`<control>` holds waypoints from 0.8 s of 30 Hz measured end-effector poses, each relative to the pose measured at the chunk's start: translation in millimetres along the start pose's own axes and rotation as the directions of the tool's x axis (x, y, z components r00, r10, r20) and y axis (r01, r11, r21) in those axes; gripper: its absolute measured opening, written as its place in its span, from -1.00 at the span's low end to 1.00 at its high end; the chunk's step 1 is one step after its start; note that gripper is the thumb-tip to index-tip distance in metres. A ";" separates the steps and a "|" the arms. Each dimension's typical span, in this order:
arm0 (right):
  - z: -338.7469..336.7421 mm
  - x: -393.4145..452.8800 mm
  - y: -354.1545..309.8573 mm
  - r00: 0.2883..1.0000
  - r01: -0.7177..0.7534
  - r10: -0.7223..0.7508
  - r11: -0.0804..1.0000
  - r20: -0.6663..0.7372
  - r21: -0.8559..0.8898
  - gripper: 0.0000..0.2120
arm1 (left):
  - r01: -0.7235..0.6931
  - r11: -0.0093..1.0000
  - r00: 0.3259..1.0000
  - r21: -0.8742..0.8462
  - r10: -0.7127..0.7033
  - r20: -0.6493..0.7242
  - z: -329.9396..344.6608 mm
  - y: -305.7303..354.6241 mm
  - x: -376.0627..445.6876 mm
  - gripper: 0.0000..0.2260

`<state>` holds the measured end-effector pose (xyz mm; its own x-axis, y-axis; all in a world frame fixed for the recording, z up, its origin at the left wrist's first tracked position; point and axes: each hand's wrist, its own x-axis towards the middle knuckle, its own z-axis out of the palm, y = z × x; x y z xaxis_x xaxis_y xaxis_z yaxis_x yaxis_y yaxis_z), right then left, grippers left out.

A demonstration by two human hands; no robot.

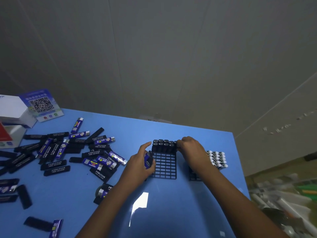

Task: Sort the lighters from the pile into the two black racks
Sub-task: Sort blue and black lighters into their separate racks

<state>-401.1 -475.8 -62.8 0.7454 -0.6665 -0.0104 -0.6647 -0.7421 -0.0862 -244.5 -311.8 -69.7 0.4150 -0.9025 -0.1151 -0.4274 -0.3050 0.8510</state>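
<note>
- A white box (12,109) and a blue printed card with a square code (41,104) stand at the far left corner of a smooth, glossy blue table (171,212).
- A loose pile of lighters (68,152) sprawls over the table's left half: slim, flat-sided sticks, some matte black with small white lettering, others wrapped in shiny blue printed film with silvery metal caps. They lie flat with long axes pointing every which way, several overlapping.
- The left hand (140,165) is curled round a few blue-wrapped lighters (148,160), held in a bunch against the palm with their long axes running roughly away from the person, one dark end up; the forefinger sticks out straight towards the rack's filled rows.
- The near black rack (165,166), a rigid plastic grid of small rectangular cells, lies flat just right of that hand. Its two far rows hold black lighters (163,145) standing upright, dark tops up, packed shoulder to shoulder; the nearer cells show blue table through them.
- The right hand (190,148) arches over the far right corner of that rack, fingers bent down and pinching the end lighter of the upright rows.
- The second black rack (194,176) sits partly hidden behind the right forearm; at its far end, white-capped lighters (217,159) stand upright in tight rows, metal tops gleaming.
</note>
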 end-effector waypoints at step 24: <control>-51.9 -29.7 -62.9 0.978 -0.202 0.056 0.501 0.202 0.842 -0.92 | -0.083 0.996 0.996 -0.020 0.082 -0.023 -7.1 15.3 -15.3 -0.38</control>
<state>-384.1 -413.0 -5.4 0.7016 -0.6791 -0.2158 -0.4419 -0.1770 -0.8794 -251.7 -300.4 -51.3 0.3967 -0.9174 -0.0326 -0.4441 -0.2229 0.8678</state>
